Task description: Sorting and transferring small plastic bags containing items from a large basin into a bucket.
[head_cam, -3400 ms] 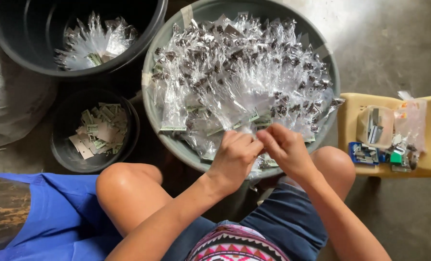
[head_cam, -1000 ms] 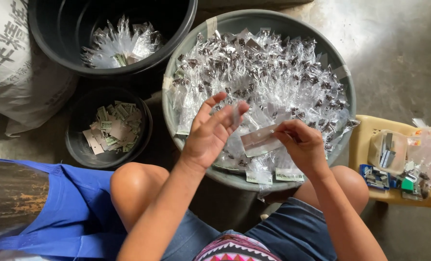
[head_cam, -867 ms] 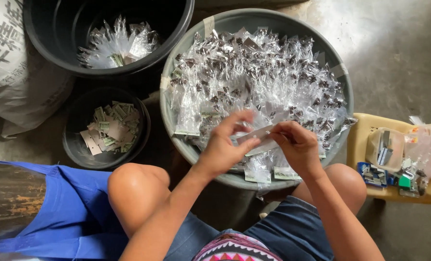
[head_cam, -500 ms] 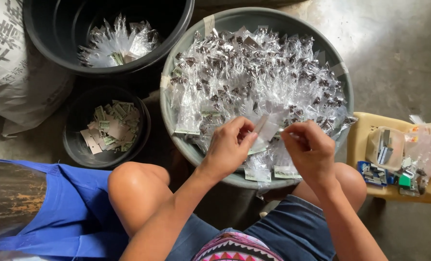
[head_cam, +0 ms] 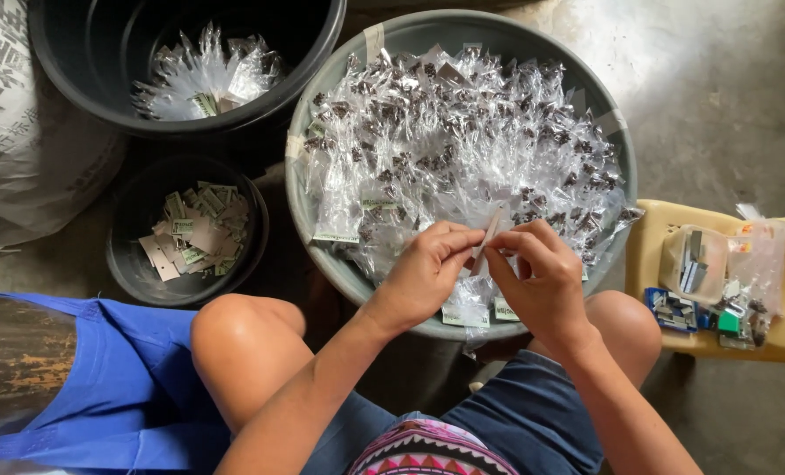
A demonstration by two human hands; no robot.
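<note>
Two hands meet over the near rim of the grey basin [head_cam: 297,202], and both pinch one small clear packet [head_cam: 487,236] between them. From the head camera, the left hand [head_cam: 425,274] closes thumb and forefinger on the packet's lower end, and the right hand [head_cam: 544,277] curls its fingers shut on it from the other side. The packet looks like a narrow strip of clear film with a pale paper fold at the top; what it holds is too small to tell. Its long axis runs steeply, the top leaning a little to the right, toward the far side of the basin, the bottom down between the fingertips.

Below it the basin is heaped with many more clear packets [head_cam: 463,141], each with a dark clump inside, right out to the rim. The hands hover just above that heap, close to the near edge. Left of the basin sits a small black bucket [head_cam: 124,264] of paper labels [head_cam: 194,233], and beyond it a large black tub [head_cam: 76,79] with a few finished packets. On the right, well apart from the hands, a yellow stool [head_cam: 647,264] carries a stapler and small boxes. Bare concrete floor [head_cam: 718,105] lies open beyond the basin on the right.
</note>
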